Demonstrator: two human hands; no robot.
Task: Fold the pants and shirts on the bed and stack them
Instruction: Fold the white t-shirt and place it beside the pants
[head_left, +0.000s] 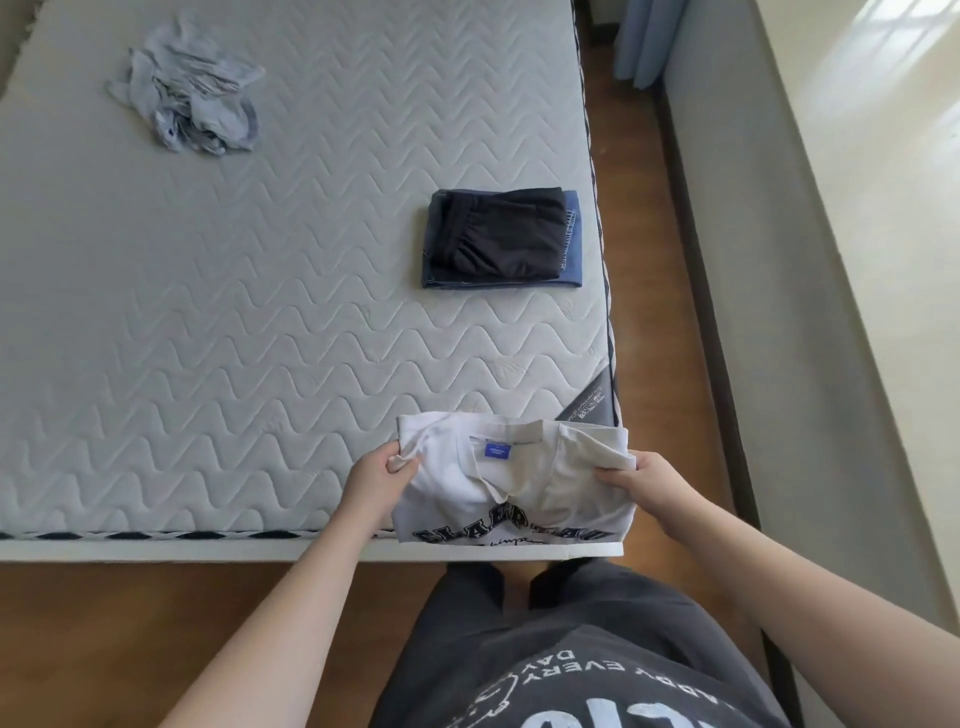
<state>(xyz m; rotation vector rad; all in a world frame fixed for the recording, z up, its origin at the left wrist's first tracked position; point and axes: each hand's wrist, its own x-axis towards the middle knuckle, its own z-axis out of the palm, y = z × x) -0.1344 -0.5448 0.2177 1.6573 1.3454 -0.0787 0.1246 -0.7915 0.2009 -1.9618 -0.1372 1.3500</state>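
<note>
- A person is standing at the near right corner of a bed (260, 312), holding a partly folded white shirt (511, 483) over the mattress edge.
- The left hand (376, 483) is pinching the shirt's left side, thumb on top and fingers curled under a bunched fold of cloth.
- The right hand (647, 486) is gripping the right side the same way, fingers closed around a gathered edge.
- The shirt is lying collar up, showing a small blue neck label (496, 450) and dark block lettering along its near edge; the cloth is looking soft and slightly creased.
- Further up the bed, near its right edge, a neat stack is sitting: folded black shorts (501, 234) with a gathered waistband are resting on folded blue jeans (571, 249), both squared into rectangles.
- At the far left of the bed, a crumpled pale blue-grey garment (187, 98) is lying in a loose heap, well apart from the stack.
- The mattress top is showing a light grey quilted surface stitched in wavy lines, with dark trim along its border.
- Brown wooden flooring (649, 260) is running beside the bed.
</note>
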